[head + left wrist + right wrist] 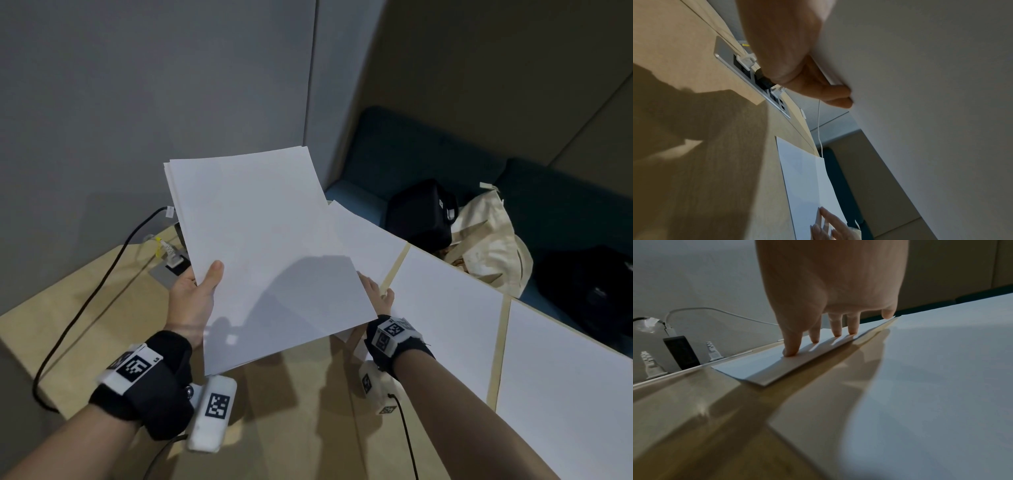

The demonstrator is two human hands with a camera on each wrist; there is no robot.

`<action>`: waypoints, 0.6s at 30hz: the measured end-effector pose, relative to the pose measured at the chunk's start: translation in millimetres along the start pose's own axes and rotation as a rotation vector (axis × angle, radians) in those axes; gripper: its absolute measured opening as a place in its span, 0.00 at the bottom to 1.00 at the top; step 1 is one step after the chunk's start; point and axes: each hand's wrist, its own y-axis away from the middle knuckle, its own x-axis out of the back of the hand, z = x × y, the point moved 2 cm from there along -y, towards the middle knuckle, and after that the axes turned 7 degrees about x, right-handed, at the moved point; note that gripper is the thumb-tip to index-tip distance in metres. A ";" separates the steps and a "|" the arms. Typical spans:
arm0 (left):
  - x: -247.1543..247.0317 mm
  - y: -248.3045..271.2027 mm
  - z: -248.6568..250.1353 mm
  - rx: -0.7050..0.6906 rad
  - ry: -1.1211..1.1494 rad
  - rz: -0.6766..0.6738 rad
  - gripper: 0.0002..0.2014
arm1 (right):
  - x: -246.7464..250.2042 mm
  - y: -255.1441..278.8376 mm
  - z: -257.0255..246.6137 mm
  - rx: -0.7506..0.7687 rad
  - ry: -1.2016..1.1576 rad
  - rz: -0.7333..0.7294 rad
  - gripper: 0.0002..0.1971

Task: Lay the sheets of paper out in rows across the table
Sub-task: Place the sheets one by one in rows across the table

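Observation:
My left hand (202,291) holds a stack of white paper (263,246) above the table, thumb on top and fingers (830,92) curled under its left edge. Below the stack my right hand (376,294) presses a single sheet (781,360) flat on the wooden table (301,411), with straight fingertips (791,352) spread on it. That sheet (363,233) lies at the far end of a row. Two more sheets (452,318) (565,387) lie to its right, with narrow gaps of wood between them. The stack hides most of the pressed sheet in the head view.
A socket panel (171,267) with plugs and a black cable (85,308) sits at the table's far left by the grey wall. Beyond the right edge a teal bench holds a black bag (421,212), a cream tote (486,246) and another dark bag (592,294).

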 end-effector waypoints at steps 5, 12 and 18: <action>0.7 0.4 0.3 -0.011 -0.009 0.002 0.07 | 3.0 0.5 -1.3 0.000 -0.006 -0.018 0.28; 1.2 -0.8 -0.7 0.004 -0.006 0.004 0.06 | 3.9 -1.2 -2.2 -0.007 0.025 -0.044 0.28; 0.1 2.3 0.4 -0.004 -0.035 0.002 0.07 | 1.3 0.4 -1.0 0.002 0.024 -0.026 0.26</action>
